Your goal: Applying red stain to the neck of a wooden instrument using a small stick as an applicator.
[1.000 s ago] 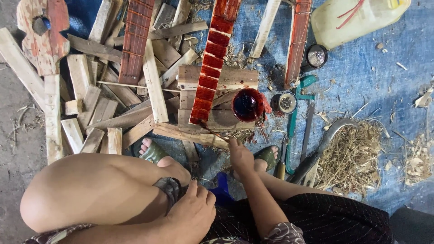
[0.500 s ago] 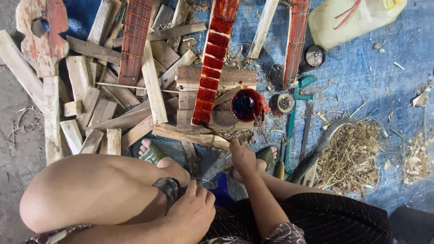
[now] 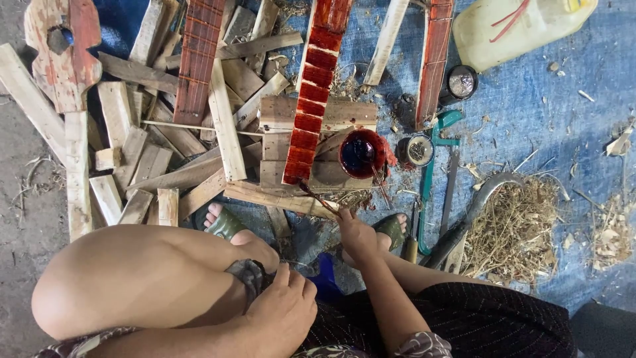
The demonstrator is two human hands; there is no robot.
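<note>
My right hand [image 3: 356,233] grips a thin paintbrush [image 3: 317,197] whose tip reaches the near end of a long wooden neck piece [image 3: 316,86] coated in glossy red stain. That piece lies on a pale wood block [image 3: 344,116]. A small cup of dark red stain [image 3: 361,154] stands just right of the brush. My left hand [image 3: 281,311] rests on my lap beside my bent left knee [image 3: 132,278], holding nothing.
Scrap wood planks [image 3: 152,152] pile up at left, with a red-stained guitar-shaped cutout [image 3: 63,53]. Two more stained neck pieces [image 3: 199,59] [image 3: 434,59] lie nearby. A green-framed hacksaw [image 3: 434,179], small tins [image 3: 415,150], a yellowish jerrycan [image 3: 523,26] and wood shavings [image 3: 513,229] sit on the blue tarp [image 3: 570,113].
My right hand has moved slightly, bringing the brush up to the near end of the red neck piece. The left hand stays on my lap.
</note>
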